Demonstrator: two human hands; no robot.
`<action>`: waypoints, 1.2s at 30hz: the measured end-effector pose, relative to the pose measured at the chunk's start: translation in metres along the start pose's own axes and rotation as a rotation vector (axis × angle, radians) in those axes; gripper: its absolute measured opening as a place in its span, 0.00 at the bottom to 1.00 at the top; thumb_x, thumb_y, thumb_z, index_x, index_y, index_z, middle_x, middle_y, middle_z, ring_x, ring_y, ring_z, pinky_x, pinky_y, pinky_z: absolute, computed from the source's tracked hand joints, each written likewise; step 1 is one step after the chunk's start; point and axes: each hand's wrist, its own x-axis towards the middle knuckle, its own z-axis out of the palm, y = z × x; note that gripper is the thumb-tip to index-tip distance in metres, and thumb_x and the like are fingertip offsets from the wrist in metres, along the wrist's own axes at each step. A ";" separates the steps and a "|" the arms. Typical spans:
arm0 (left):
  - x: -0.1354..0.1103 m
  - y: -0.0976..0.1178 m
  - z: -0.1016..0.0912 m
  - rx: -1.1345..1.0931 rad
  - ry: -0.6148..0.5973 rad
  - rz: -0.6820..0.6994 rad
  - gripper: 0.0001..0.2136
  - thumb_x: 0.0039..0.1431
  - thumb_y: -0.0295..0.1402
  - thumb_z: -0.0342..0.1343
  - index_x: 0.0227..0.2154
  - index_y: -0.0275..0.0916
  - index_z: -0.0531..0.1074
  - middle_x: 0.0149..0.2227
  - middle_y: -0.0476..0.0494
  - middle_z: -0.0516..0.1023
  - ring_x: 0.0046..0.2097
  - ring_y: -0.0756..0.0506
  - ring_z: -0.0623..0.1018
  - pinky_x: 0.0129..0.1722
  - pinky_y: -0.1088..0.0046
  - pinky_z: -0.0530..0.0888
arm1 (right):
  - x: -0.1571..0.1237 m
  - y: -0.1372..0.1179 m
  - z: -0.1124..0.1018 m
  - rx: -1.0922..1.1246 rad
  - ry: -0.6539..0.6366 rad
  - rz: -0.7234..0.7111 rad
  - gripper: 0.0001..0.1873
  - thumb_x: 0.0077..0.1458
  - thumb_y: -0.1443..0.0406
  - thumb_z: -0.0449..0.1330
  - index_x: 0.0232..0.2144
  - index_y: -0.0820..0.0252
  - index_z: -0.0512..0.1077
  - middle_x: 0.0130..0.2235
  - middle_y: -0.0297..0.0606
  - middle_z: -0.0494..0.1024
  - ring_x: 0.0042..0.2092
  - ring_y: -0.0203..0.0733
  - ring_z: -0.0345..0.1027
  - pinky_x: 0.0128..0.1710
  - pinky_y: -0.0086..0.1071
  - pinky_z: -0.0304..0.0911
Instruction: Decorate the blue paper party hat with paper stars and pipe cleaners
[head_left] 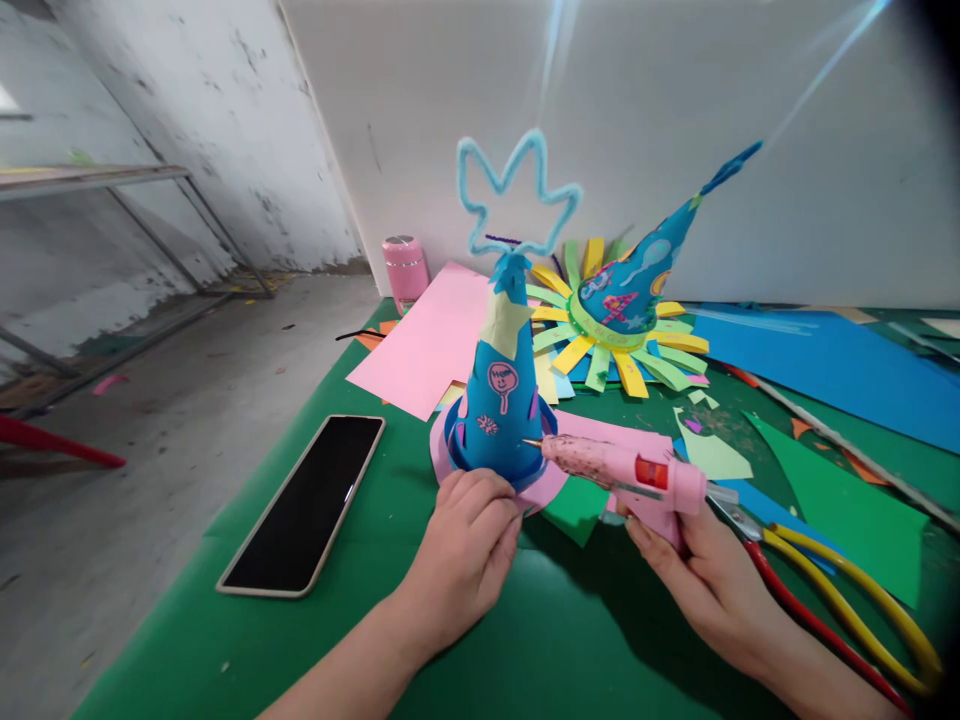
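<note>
A blue paper cone hat (501, 400) stands upright in front of me on a pink brim (442, 455). Its tip carries a light-blue pipe-cleaner star (517, 185). My left hand (474, 540) has its fingers curled over the brim's near edge, pinching it. In my right hand (705, 570) is a pink glue gun (622, 468), gripped by its handle. The metal nozzle points left, close to the lower right side of the cone; whether it touches cannot be made out.
A phone (304, 510) lies left of the hat. Behind stand a second cone hat (637, 280) with green and yellow strips and a pink bottle (405, 268). Pink paper (427, 340), blue sheets (825, 360), scraps and red-and-yellow-handled scissors (847, 590) lie on the green table (375, 650).
</note>
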 end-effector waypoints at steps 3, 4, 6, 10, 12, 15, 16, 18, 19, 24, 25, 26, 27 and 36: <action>0.000 0.000 0.000 0.004 -0.002 -0.003 0.07 0.54 0.23 0.47 0.32 0.38 0.68 0.35 0.42 0.73 0.40 0.45 0.70 0.41 0.64 0.66 | -0.001 0.001 0.001 0.003 -0.070 0.020 0.16 0.56 0.64 0.50 0.47 0.60 0.60 0.39 0.44 0.73 0.43 0.47 0.67 0.36 0.34 0.66; 0.000 0.000 0.000 0.004 0.000 -0.001 0.07 0.54 0.23 0.47 0.32 0.38 0.68 0.35 0.42 0.73 0.40 0.45 0.70 0.41 0.64 0.66 | -0.002 0.001 0.001 0.005 -0.073 0.018 0.15 0.56 0.64 0.50 0.47 0.60 0.60 0.39 0.44 0.73 0.43 0.47 0.67 0.36 0.34 0.66; -0.001 0.000 0.000 0.002 0.002 0.003 0.06 0.54 0.23 0.47 0.32 0.38 0.68 0.34 0.42 0.73 0.40 0.45 0.70 0.41 0.64 0.66 | -0.002 0.001 0.001 0.006 -0.071 0.009 0.15 0.56 0.64 0.50 0.46 0.59 0.60 0.40 0.44 0.73 0.41 0.46 0.67 0.36 0.33 0.66; 0.000 -0.001 0.001 0.000 0.000 0.001 0.06 0.54 0.22 0.47 0.31 0.38 0.67 0.34 0.43 0.73 0.40 0.45 0.70 0.41 0.65 0.66 | -0.002 0.002 0.000 0.010 -0.066 0.028 0.17 0.55 0.64 0.50 0.48 0.60 0.59 0.36 0.43 0.73 0.42 0.47 0.67 0.33 0.32 0.66; 0.000 -0.001 0.001 -0.002 0.002 0.002 0.06 0.53 0.22 0.47 0.31 0.37 0.67 0.34 0.43 0.72 0.40 0.45 0.70 0.41 0.65 0.66 | -0.002 0.003 0.000 0.020 -0.066 0.042 0.18 0.55 0.63 0.50 0.48 0.60 0.59 0.34 0.42 0.73 0.42 0.48 0.67 0.33 0.32 0.66; 0.000 -0.001 0.001 -0.007 0.005 0.007 0.06 0.53 0.22 0.47 0.31 0.37 0.67 0.34 0.43 0.72 0.40 0.46 0.69 0.41 0.65 0.66 | -0.001 0.003 0.000 0.032 -0.059 0.061 0.18 0.55 0.63 0.50 0.48 0.60 0.60 0.31 0.40 0.72 0.39 0.47 0.67 0.31 0.32 0.65; -0.001 -0.001 0.001 -0.009 0.005 0.009 0.06 0.53 0.22 0.47 0.31 0.37 0.67 0.34 0.43 0.72 0.40 0.46 0.69 0.40 0.65 0.66 | -0.001 0.002 0.000 0.038 -0.058 0.067 0.17 0.55 0.63 0.50 0.48 0.60 0.60 0.31 0.40 0.72 0.38 0.46 0.67 0.30 0.31 0.65; -0.001 0.000 0.000 -0.011 0.004 0.012 0.06 0.53 0.22 0.48 0.31 0.37 0.67 0.34 0.43 0.72 0.40 0.46 0.69 0.40 0.65 0.66 | 0.000 0.000 -0.001 0.057 -0.055 0.080 0.16 0.55 0.63 0.50 0.47 0.59 0.60 0.30 0.38 0.72 0.34 0.43 0.67 0.27 0.30 0.64; -0.001 0.000 0.000 -0.010 0.005 0.012 0.06 0.53 0.22 0.48 0.31 0.37 0.67 0.34 0.43 0.72 0.40 0.46 0.69 0.40 0.65 0.66 | 0.001 -0.001 -0.001 0.071 -0.054 0.082 0.15 0.56 0.63 0.50 0.46 0.59 0.61 0.29 0.37 0.71 0.31 0.42 0.66 0.26 0.29 0.63; 0.000 0.000 0.000 -0.001 0.013 0.010 0.06 0.53 0.22 0.48 0.30 0.37 0.66 0.34 0.42 0.72 0.41 0.46 0.69 0.41 0.65 0.66 | -0.001 -0.003 -0.003 0.112 -0.083 0.091 0.13 0.55 0.63 0.50 0.44 0.58 0.62 0.33 0.38 0.71 0.31 0.39 0.64 0.28 0.29 0.63; 0.000 0.000 0.001 -0.001 0.014 0.011 0.05 0.53 0.22 0.48 0.30 0.37 0.66 0.34 0.42 0.72 0.41 0.46 0.69 0.41 0.65 0.66 | -0.002 -0.002 -0.004 0.126 -0.099 0.113 0.13 0.55 0.63 0.50 0.44 0.58 0.62 0.33 0.38 0.71 0.30 0.39 0.64 0.28 0.30 0.62; 0.000 0.000 0.001 -0.001 0.013 0.012 0.05 0.53 0.22 0.48 0.30 0.37 0.66 0.34 0.42 0.72 0.41 0.46 0.69 0.41 0.65 0.66 | -0.002 -0.001 -0.003 0.157 -0.108 0.149 0.12 0.55 0.62 0.51 0.43 0.58 0.63 0.31 0.37 0.70 0.29 0.39 0.63 0.27 0.29 0.62; -0.001 0.000 0.001 -0.001 0.014 0.011 0.05 0.53 0.22 0.48 0.30 0.37 0.66 0.34 0.42 0.72 0.41 0.46 0.69 0.41 0.65 0.66 | -0.003 0.000 -0.003 0.209 -0.109 0.194 0.11 0.55 0.62 0.51 0.41 0.58 0.63 0.29 0.35 0.70 0.28 0.38 0.61 0.25 0.29 0.61; -0.002 -0.002 0.002 0.008 0.018 0.023 0.06 0.53 0.21 0.48 0.31 0.37 0.66 0.35 0.42 0.72 0.42 0.45 0.69 0.43 0.64 0.65 | 0.022 0.015 -0.021 1.104 0.252 0.706 0.13 0.43 0.65 0.63 0.34 0.60 0.67 0.17 0.26 0.60 0.18 0.26 0.52 0.13 0.17 0.47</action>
